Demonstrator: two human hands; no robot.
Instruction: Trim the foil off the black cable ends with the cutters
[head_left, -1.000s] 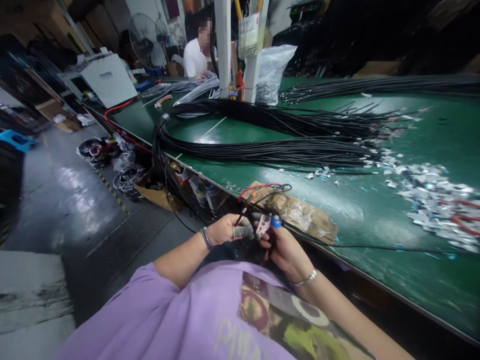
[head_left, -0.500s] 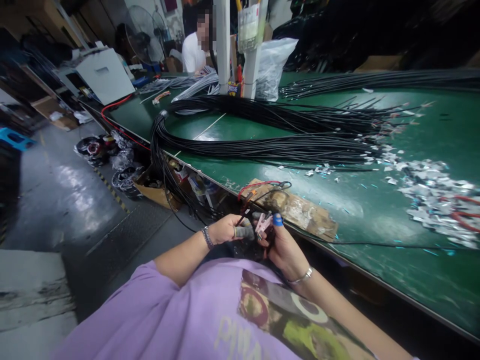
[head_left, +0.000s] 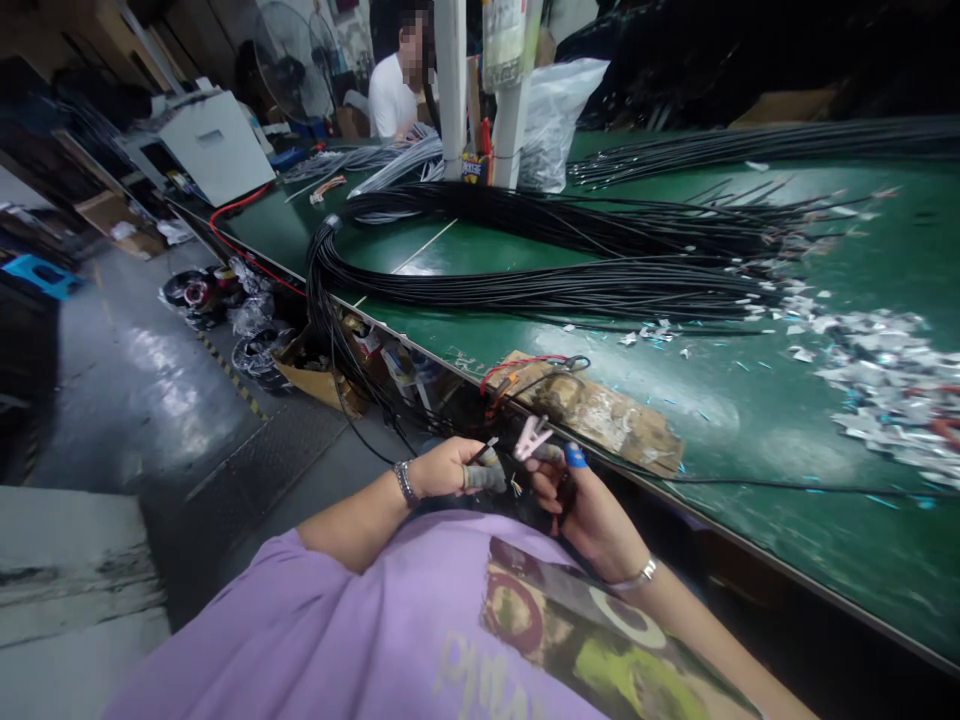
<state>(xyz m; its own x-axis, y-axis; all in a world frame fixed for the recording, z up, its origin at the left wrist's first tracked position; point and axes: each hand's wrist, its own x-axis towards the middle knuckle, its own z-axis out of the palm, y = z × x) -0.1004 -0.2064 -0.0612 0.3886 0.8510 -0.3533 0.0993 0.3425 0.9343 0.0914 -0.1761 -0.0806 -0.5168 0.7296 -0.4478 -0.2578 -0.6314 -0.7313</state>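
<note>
A pink clip (head_left: 531, 440) is held by the narrowed fingers of the right hand (head_left: 589, 505) beside the tabletop's (head_left: 780, 440) near edge, its forked end slanting up toward it, while a dark cable (head_left: 480, 452) is pinched by the left hand (head_left: 459, 468), the shirt (head_left: 337, 640) lettering being unclear.

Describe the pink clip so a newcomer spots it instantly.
Start at the green table and find the worn brown board along its near edge. Just below the board's left part in the picture, beside the right hand, is the pink clip. Its pale pink, V-shaped body sets it apart from the blue thumb wrap and grey finger covers.
</note>
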